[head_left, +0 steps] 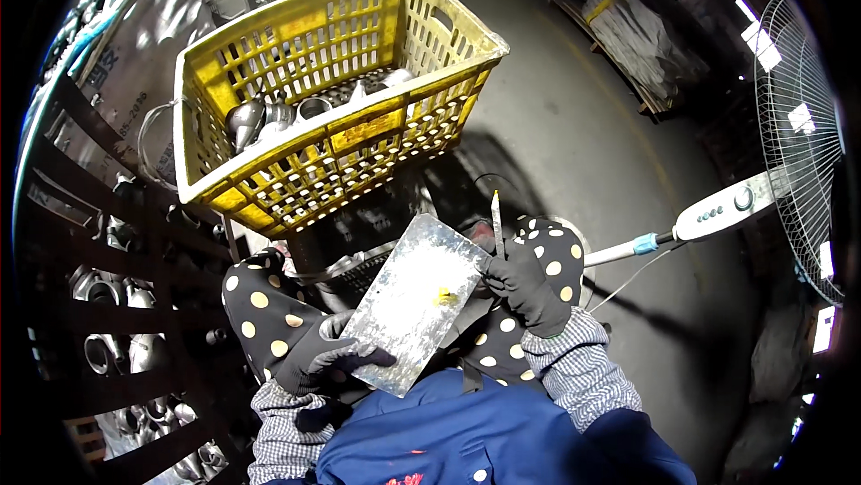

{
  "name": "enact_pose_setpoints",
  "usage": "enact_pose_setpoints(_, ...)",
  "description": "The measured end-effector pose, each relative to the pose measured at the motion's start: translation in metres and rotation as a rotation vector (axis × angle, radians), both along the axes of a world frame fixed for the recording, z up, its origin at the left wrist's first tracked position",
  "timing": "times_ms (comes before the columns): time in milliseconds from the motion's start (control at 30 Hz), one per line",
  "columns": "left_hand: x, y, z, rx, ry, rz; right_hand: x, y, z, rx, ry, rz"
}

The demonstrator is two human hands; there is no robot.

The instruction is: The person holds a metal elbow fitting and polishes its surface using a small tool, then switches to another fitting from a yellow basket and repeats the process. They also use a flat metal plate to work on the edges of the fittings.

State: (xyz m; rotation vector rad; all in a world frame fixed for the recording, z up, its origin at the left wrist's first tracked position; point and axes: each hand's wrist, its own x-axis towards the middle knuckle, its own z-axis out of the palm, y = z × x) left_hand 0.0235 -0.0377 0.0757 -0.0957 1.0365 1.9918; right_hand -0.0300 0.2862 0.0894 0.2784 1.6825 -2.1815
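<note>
A flat, scuffed metal plate lies tilted above my lap, with a small yellow smear on its right part. My left hand, in a dark glove, grips the plate's lower left edge, thumb on top. My right hand, gloved too, is closed around a slim, pointed tool that stands upright and has a yellow tip. That hand is right beside the plate's upper right edge; I cannot tell whether it touches it. The tool's lower end is hidden in my fingers.
Ahead stands a yellow plastic crate holding several shiny metal fittings. On the left, a dark slatted rack holds more metal parts. A standing fan is to the right, its pole reaching toward my knee. Wrapped bundles lie at the far right.
</note>
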Motion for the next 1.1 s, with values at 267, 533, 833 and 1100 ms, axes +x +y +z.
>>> enact_pose_setpoints(267, 0.008, 0.005, -0.031, -0.104, 0.107, 0.107, -0.001, -0.005, 0.012, 0.769, 0.556, 0.073)
enact_pose_setpoints(533, 0.008, 0.003, -0.028, -0.170, 0.069, 0.109, 0.020, 0.002, 0.036, 1.002, 0.744, 0.252)
enact_pose_setpoints(833, 0.009, 0.001, -0.016, -0.082, -0.030, 0.205, 0.038, -0.002, 0.029, 0.938, 0.669, 0.384)
enact_pose_setpoints(1100, 0.010, 0.001, -0.019, -0.134, 0.045, 0.170, 0.061, -0.005, 0.022, 1.170, 0.726, 0.383)
